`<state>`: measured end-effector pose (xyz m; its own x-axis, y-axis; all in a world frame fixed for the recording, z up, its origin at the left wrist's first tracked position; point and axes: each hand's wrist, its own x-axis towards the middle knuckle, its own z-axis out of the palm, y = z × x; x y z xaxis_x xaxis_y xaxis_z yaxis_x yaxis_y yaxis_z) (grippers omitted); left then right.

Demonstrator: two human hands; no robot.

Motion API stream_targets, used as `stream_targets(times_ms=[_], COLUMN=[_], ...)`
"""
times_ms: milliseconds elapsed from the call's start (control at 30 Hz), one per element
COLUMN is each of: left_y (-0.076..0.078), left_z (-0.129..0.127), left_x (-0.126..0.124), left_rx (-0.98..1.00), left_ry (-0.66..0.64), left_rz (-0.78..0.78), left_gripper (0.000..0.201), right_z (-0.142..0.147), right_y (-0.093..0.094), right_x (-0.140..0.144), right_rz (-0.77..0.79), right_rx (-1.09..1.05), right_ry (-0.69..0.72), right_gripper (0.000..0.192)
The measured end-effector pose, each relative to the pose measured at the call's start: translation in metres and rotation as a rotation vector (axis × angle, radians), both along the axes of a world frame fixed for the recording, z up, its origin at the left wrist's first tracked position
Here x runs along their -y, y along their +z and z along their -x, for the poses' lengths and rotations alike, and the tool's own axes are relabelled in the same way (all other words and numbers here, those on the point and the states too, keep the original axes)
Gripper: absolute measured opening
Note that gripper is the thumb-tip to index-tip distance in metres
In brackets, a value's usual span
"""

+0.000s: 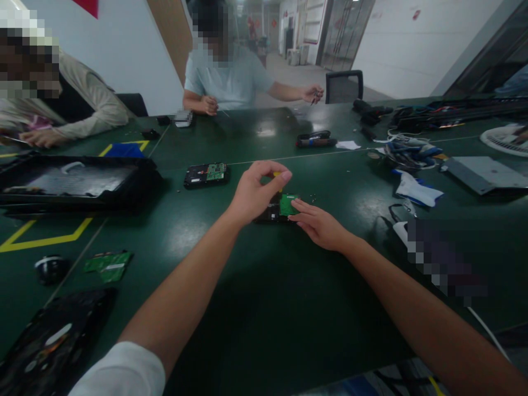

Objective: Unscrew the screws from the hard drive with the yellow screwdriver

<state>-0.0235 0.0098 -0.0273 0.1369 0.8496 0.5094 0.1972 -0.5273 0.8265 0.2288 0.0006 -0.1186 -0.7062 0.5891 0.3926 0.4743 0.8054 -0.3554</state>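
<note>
A hard drive point(274, 212) lies on the table in front of me, its green circuit board point(287, 204) facing up. Above it, my left hand point(260, 190) is closed, with thumb and forefinger pinching a yellow-handled screwdriver point(277, 174). Most of that tool is hidden by my fingers, and its tip cannot be seen. From the right, my right hand point(319, 223) holds the drive, fingertips on the board and along the near edge. Several tiny screws point(313, 197) are scattered just beyond the drive's right end.
A second hard drive point(206, 175) lies farther left. Loose green circuit boards point(109, 265), a mouse point(51, 269) and a black casing point(61, 335) lie at near left. A black tray point(82, 181), a metal box point(489, 173) and cables point(408, 151) surround. Co-workers point(226, 77) sit opposite.
</note>
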Motion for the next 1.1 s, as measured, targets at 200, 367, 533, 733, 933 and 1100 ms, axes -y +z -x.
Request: stream_targets(times_ms=[200, 367, 533, 733, 933, 1100], left_y=[0.0026, 0.0026, 0.0013, -0.0017, -0.0014, -0.0007], left_z=[-0.0035, -0.0053, -0.002, -0.0015, -0.0064, -0.0061], left_x=[0.0026, 0.0024, 0.0007, -0.0007, 0.0012, 0.0015], left_rx=[0.122, 0.195, 0.069, 0.068, 0.217, 0.205], left_ry=[-0.119, -0.116, -0.036, -0.081, -0.139, -0.133], left_rz=[0.119, 0.176, 0.067, 0.067, 0.202, 0.203], left_gripper=[0.021, 0.019, 0.02, 0.019, 0.017, 0.018], right_z=[-0.0007, -0.0008, -0.0003, -0.0003, -0.0008, -0.0008], right_y=[-0.001, -0.0011, 0.0003, 0.0002, 0.0007, -0.0002], right_x=[-0.0006, -0.0003, -0.0002, 0.0004, 0.0013, 0.0006], right_rz=[-0.007, -0.018, -0.014, -0.011, 0.0, 0.012], right_rx=[0.014, 0.012, 0.023, 0.039, 0.01, -0.007], right_ry=[-0.004, -0.005, 0.001, -0.01, -0.004, -0.001], right_gripper=[0.035, 0.034, 0.035, 0.035, 0.035, 0.037])
